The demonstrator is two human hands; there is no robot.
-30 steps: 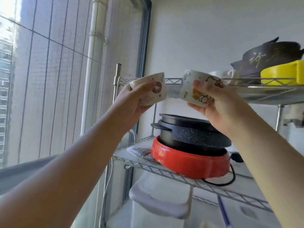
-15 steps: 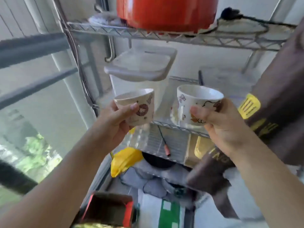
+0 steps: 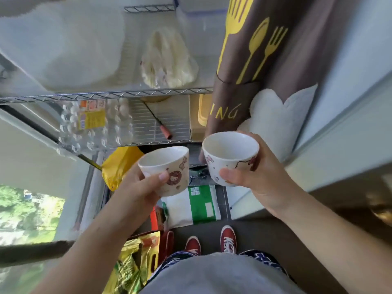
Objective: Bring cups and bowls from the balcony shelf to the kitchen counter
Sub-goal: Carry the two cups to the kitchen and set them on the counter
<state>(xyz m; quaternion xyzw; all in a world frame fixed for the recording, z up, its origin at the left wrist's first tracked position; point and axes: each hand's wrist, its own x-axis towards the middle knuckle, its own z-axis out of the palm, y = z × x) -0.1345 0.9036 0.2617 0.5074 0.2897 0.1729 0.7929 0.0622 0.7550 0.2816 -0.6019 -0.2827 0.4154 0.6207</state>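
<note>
I hold two small white cups with cartoon prints, both upright and empty. My left hand (image 3: 137, 188) grips the left cup (image 3: 166, 169) from the side, thumb across its front. My right hand (image 3: 263, 179) grips the slightly larger right cup (image 3: 230, 155) the same way. Both cups hover side by side at about waist height, in front of the wire shelf (image 3: 106, 94), a small gap between them. The view looks steeply down at my feet.
The wire shelf carries a clear egg tray (image 3: 93, 126) and a plastic bag (image 3: 169, 58). A brown apron with yellow cutlery print (image 3: 250, 60) hangs at the right. On the floor lie a yellow bag (image 3: 121, 164), a green-white packet (image 3: 197, 204) and a snack box (image 3: 137, 257).
Both hands have brought the cups down from the top shelf level to waist height. The view has tipped from the upper shelves down to the lower shelves, the floor and my shoes.
</note>
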